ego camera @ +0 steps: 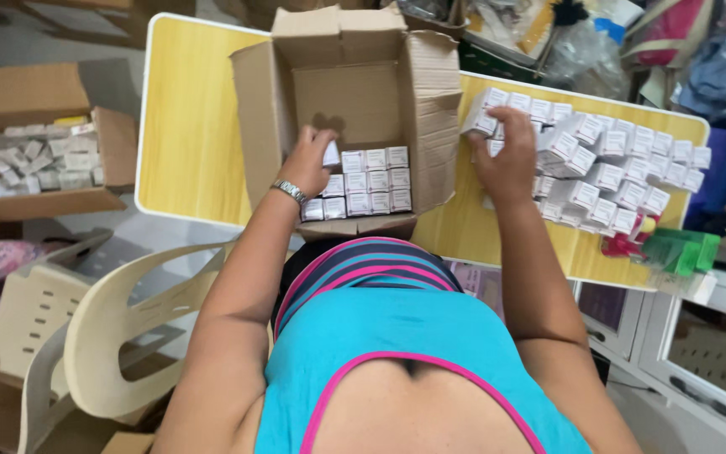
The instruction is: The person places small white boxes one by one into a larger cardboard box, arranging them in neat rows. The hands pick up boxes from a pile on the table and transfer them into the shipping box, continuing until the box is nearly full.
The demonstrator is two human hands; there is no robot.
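Carton [430, 109] walls crowd my left hand [308, 160], clamped on one packet [331, 154]; right hand [506, 164] grips one box [481, 122] beside the pile [615, 168].

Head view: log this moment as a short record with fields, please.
left hand: places a small white box inside the open carton
right hand: on the heap of white boxes
carton contents: rows of packed boxes
surface: yellow table
left of table: second carton of boxes, plastic chair
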